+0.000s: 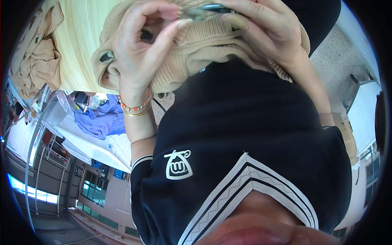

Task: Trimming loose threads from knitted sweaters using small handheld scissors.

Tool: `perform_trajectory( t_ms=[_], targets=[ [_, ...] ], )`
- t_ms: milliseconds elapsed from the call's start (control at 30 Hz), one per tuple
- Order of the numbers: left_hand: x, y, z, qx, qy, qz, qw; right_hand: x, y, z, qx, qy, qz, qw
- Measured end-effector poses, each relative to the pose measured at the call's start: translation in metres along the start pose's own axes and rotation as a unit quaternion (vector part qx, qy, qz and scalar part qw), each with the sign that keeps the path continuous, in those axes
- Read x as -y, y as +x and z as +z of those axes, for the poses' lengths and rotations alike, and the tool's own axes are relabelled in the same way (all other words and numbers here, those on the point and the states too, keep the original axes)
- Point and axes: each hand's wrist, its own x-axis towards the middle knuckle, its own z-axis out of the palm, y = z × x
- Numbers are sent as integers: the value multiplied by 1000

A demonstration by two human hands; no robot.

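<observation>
A beige ribbed-knit garment [204, 38] lies bunched over my lap and the table edge, under both hands. Shiny grey-green round pieces that look like buttons [107, 56] sit on it beside my left wrist. My left hand [143, 45] is bent over the knit, its thumb and forefinger brought close together at a small blurred greenish thing [197, 14]. What those fingers hold is smeared by motion. Across from it, my right hand [265, 28] is closed on a slim dark shiny object [216, 7], its kind unclear. Its lower fingers rest against the knit.
Another beige knit piece [41, 61] lies crumpled on the pale wooden table [79, 36] to the left. A purple-blue cloth [100, 120] and small items lie on a white surface [118, 149] below it. At right stands a white panel-like object [363, 114] on the speckled floor [337, 61].
</observation>
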Motion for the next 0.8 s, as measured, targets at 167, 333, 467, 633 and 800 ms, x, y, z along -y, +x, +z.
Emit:
perform_trajectory(
  t_ms=[167,333,467,633,800],
  targets=[
    [-22,18,3,59,243,43,967,5,5,-11,-23,-8,81,996],
    [-25,30,-4,143,324,81,932,8,6,-15,-25,-19,139,990],
    [-19,38,-6,147,340,76,926,5,4,-16,-33,-6,131,991],
    [-22,42,-11,67,31,-194,978,5,4,-16,-30,36,131,990],
    [-16,42,-26,41,-282,-252,925,1,11,-13,-35,41,75,996]
  ],
)
